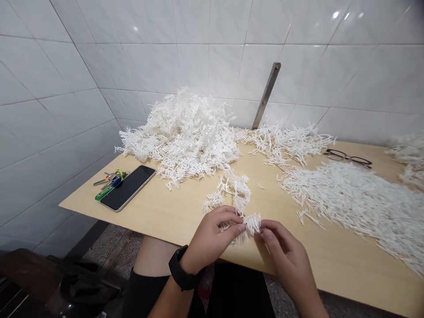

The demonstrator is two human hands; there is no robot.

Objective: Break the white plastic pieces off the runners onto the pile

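Observation:
My left hand [212,238], with a black watch on its wrist, and my right hand [285,254] pinch a small white plastic comb-like strip [252,223] between them, just above the near edge of the wooden table [179,207]. Both hands have their fingers closed on it. A few more white strips [232,190] lie just beyond my fingers. A big tangled heap of white strips [185,128] sits at the back left. A flatter spread of loose white sticks [357,198] covers the right side.
A black phone [127,187] and a bunch of keys [111,179] lie at the table's left corner. Black glasses [347,157] rest at the back right. A metal bracket [266,95] leans on the tiled wall. A dark seat [49,282] stands lower left.

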